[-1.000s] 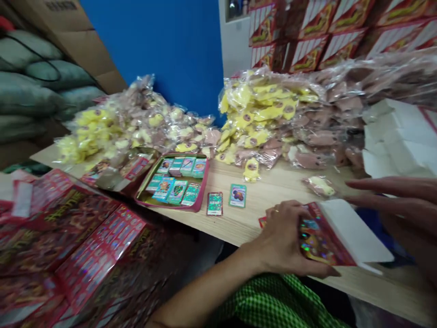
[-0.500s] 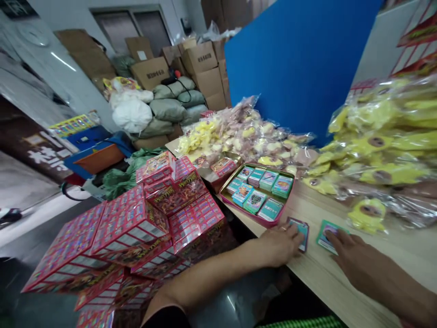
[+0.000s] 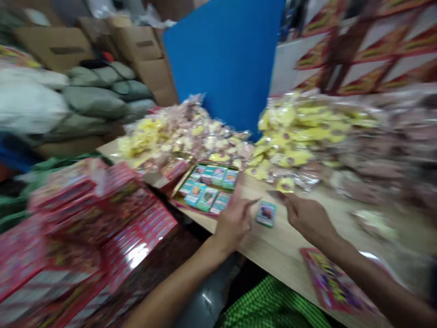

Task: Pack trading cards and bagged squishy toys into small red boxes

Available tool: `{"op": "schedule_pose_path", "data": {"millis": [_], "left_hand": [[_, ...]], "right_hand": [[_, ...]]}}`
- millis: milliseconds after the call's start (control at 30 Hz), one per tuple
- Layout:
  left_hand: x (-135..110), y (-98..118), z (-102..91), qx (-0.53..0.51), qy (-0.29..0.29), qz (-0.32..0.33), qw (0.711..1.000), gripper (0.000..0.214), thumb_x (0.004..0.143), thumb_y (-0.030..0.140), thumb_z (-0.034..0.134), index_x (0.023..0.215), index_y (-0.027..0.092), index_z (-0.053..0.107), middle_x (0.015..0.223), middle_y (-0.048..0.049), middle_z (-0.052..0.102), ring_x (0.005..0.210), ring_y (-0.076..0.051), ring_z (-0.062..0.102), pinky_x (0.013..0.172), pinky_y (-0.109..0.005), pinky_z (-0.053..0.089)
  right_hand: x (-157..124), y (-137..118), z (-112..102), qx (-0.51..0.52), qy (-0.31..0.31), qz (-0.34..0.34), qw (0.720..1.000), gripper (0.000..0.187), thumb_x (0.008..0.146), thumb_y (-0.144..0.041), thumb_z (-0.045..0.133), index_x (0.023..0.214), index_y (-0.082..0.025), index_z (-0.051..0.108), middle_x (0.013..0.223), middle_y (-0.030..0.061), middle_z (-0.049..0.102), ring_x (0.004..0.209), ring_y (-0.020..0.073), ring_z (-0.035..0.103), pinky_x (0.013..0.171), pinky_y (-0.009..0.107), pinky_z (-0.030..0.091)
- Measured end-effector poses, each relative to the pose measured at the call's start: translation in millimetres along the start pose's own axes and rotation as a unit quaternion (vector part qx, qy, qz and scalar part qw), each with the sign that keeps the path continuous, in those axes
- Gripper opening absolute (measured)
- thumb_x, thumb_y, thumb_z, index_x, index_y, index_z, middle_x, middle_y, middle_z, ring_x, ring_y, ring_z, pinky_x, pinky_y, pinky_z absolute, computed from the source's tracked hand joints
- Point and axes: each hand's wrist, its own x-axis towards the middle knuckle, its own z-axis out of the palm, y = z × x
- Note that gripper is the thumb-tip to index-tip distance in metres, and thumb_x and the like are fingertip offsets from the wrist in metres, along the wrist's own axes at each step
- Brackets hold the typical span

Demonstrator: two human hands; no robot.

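Change: the hands had lifted from the two cards they pressed flat a moment earlier, and only one glossy teal-bordered trading card (image 3: 265, 214) lay flat between them.

Left hand: the left hand (image 3: 232, 223) had closed into a pinch, fingers angled up and to the right, holding a thin sliver of card (image 3: 251, 202) edge-on; blur hid its face.

Right hand: the right hand (image 3: 307, 218) was also pinched, its fingertips reaching left around a dark flat card (image 3: 276, 195), which was too blurred to read.

Card position: the loose card rested on the pale wood-grain surface (image 3: 290, 255), just right of the tray and between the hands.

Tray: a shallow pink-rimmed metal tin (image 3: 191, 206) held rows of small, shiny teal card packs, just beyond the left hand.

Front edge: a flat red-and-pink foil packet (image 3: 336, 282) lay near the surface's front edge, below the right forearm.

Materials: glossy red-pink cardboard boxes (image 3: 136, 237) stood stacked off the surface's left side. Crinkled clear plastic bags of soft yellow plush toys (image 3: 293, 136) were heaped along the far edge, before a smooth blue board (image 3: 221, 68).
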Motion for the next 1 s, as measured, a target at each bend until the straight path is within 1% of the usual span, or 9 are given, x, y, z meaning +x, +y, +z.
{"op": "schedule_pose_path", "data": {"millis": [100, 167, 233, 400, 500, 633, 800, 900, 1000], "left_hand": [[14, 28, 8.2, -0.298, 0.113, -0.159, 0.934, 0.020, 0.104, 0.032, 0.042, 0.095, 0.019, 0.053, 0.078, -0.0020, 0.068, 0.064, -0.015, 0.066, 0.062, -0.027, 0.057], [25, 48, 21.2, -0.443, 0.093, -0.237, 0.860, 0.030, 0.096, 0.045, 0.057, 0.080, 0.020, 0.049, 0.070, 0.0017, 0.062, 0.059, -0.013, 0.061, 0.058, -0.024, 0.053], [35, 67, 36.1, -0.457, 0.042, -0.238, 0.856, 0.031, 0.089, 0.048, 0.065, 0.081, 0.020, 0.053, 0.072, 0.0017, 0.059, 0.061, -0.012, 0.056, 0.056, -0.022, 0.047], [60, 111, 71.4, -0.351, -0.155, -0.061, 0.921, 0.049, 0.086, 0.045, 0.066, 0.127, 0.020, 0.058, 0.111, -0.0086, 0.059, 0.092, -0.021, 0.063, 0.075, -0.033, 0.055], [80, 133, 96.1, -0.274, -0.312, 0.075, 0.907, 0.058, 0.088, 0.048, 0.068, 0.139, 0.024, 0.056, 0.124, -0.0125, 0.056, 0.111, -0.029, 0.061, 0.098, -0.045, 0.052], [104, 148, 121.0, -0.217, -0.389, 0.129, 0.886, 0.047, 0.081, 0.040, 0.077, 0.123, 0.021, 0.066, 0.112, -0.0108, 0.058, 0.101, -0.030, 0.062, 0.090, -0.045, 0.052], [110, 138, 94.1, -0.256, -0.355, 0.125, 0.890, 0.014, 0.089, 0.029, 0.070, 0.089, 0.019, 0.059, 0.092, -0.0036, 0.059, 0.084, -0.020, 0.059, 0.077, -0.033, 0.050], [101, 128, 59.1, -0.319, -0.237, 0.148, 0.906, 0.017, 0.094, 0.027, 0.066, 0.083, 0.020, 0.055, 0.091, -0.0016, 0.057, 0.083, -0.017, 0.056, 0.074, -0.029, 0.047], [88, 119, 36.3, -0.317, -0.097, 0.186, 0.925, 0.016, 0.095, 0.023, 0.067, 0.082, 0.020, 0.057, 0.094, -0.0019, 0.057, 0.086, -0.016, 0.057, 0.074, -0.027, 0.047]], "right_hand": [[-19, 2, -26, 0.209, -0.023, -0.002, 0.978, 0.036, 0.103, -0.027, 0.034, 0.105, -0.017, 0.069, 0.087, 0.0088, 0.073, 0.082, 0.0212, 0.072, 0.064, 0.028, 0.055], [-33, 14, -34, 0.400, -0.013, -0.007, 0.916, 0.031, 0.099, -0.033, 0.040, 0.100, -0.017, 0.067, 0.088, 0.0075, 0.070, 0.080, 0.0199, 0.069, 0.062, 0.027, 0.055], [-50, 37, -43, 0.452, 0.045, 0.016, 0.891, 0.024, 0.095, -0.034, 0.046, 0.089, -0.019, 0.064, 0.079, 0.0042, 0.065, 0.069, 0.0180, 0.062, 0.057, 0.027, 0.051], [-97, 111, -82, 0.237, 0.214, 0.120, 0.940, 0.024, 0.090, -0.019, 0.045, 0.102, -0.018, 0.066, 0.089, 0.0058, 0.069, 0.081, 0.0212, 0.062, 0.075, 0.032, 0.049], [-118, 139, -93, 0.161, 0.248, 0.197, 0.935, 0.041, 0.084, -0.011, 0.046, 0.122, -0.013, 0.062, 0.091, 0.0080, 0.072, 0.080, 0.0230, 0.065, 0.074, 0.032, 0.048], [-134, 146, -82, 0.096, 0.295, 0.215, 0.926, 0.037, 0.085, -0.012, 0.048, 0.116, -0.016, 0.067, 0.093, 0.0081, 0.075, 0.082, 0.0234, 0.069, 0.076, 0.031, 0.049], [-144, 130, -72, 0.107, 0.342, 0.158, 0.920, 0.029, 0.087, -0.014, 0.054, 0.113, -0.017, 0.064, 0.087, 0.0053, 0.075, 0.067, 0.0187, 0.067, 0.060, 0.027, 0.047], [-141, 107, -74, 0.102, 0.338, 0.065, 0.933, 0.017, 0.089, -0.011, 0.051, 0.102, -0.017, 0.061, 0.084, 0.0055, 0.072, 0.068, 0.0183, 0.065, 0.059, 0.027, 0.046], [-138, 80, -75, 0.047, 0.288, -0.053, 0.955, 0.017, 0.094, -0.012, 0.046, 0.094, -0.015, 0.063, 0.092, 0.0116, 0.067, 0.089, 0.0264, 0.063, 0.078, 0.040, 0.051]]}}
